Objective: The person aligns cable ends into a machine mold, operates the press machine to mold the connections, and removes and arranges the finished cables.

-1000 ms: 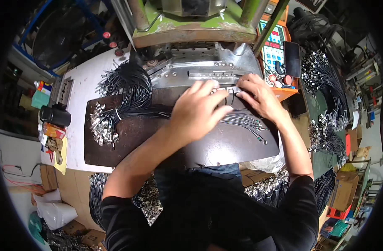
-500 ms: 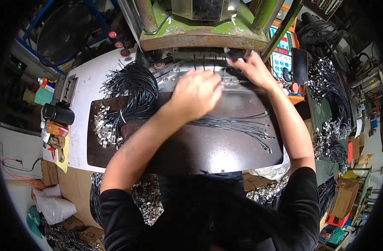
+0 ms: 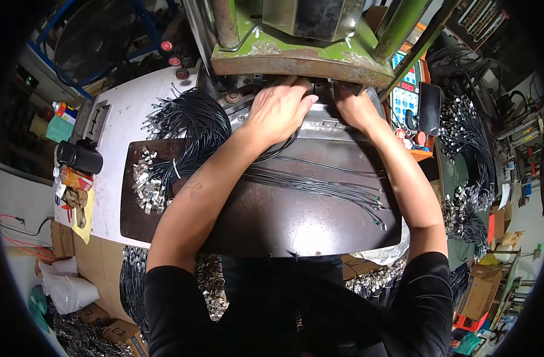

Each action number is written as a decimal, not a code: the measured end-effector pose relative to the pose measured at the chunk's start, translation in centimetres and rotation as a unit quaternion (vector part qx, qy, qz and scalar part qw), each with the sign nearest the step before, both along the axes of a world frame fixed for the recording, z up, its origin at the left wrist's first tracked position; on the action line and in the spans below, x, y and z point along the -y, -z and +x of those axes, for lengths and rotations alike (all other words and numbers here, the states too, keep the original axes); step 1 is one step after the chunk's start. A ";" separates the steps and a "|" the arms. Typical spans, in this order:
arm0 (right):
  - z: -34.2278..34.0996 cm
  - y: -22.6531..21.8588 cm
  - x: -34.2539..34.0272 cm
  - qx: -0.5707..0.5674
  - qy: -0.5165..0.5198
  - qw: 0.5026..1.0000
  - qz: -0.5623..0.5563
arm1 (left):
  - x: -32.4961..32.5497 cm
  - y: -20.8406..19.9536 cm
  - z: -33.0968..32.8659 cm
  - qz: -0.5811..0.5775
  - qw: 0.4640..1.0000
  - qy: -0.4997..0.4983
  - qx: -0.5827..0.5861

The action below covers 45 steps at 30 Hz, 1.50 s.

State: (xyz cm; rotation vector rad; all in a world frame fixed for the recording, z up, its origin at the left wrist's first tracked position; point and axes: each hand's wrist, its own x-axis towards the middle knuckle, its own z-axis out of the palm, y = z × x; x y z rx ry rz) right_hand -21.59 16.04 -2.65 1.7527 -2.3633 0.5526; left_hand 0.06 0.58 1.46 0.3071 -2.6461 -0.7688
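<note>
L hand (image 3: 279, 112): back up, fingers reaching far under edge of green press (image 3: 301, 66); tips hidden, can't tell if gripping.
R hand (image 3: 356, 108): just R of L hand, fingers bent under same edge; tips hidden, grip can't tell.
Metal fixture (image 3: 326, 126): partly visible btwn hands, nr side of press.
Black cables (image 3: 319, 185): run L–R across dark board (image 3: 266, 229), nr side of hands, small plugs at R ends.
Cable bundle (image 3: 203, 119): L of L hand, curved, w/ white tie.
Control box (image 3: 407, 89): far R, dark phone (image 3: 429, 108) beside keypad.
</note>
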 end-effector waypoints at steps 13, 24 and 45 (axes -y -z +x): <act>6.1 -7.2 -6.0 0.150 0.008 0.984 0.092 | -1.8 -1.9 5.8 -0.003 0.998 -0.041 0.056; 17.9 -3.5 -31.3 0.465 0.180 0.792 0.353 | -4.2 0.7 29.7 -0.156 0.975 0.051 0.147; 20.3 -19.0 -25.6 0.493 -0.189 0.831 -0.174 | -12.8 -0.9 24.1 0.103 0.994 -0.035 0.009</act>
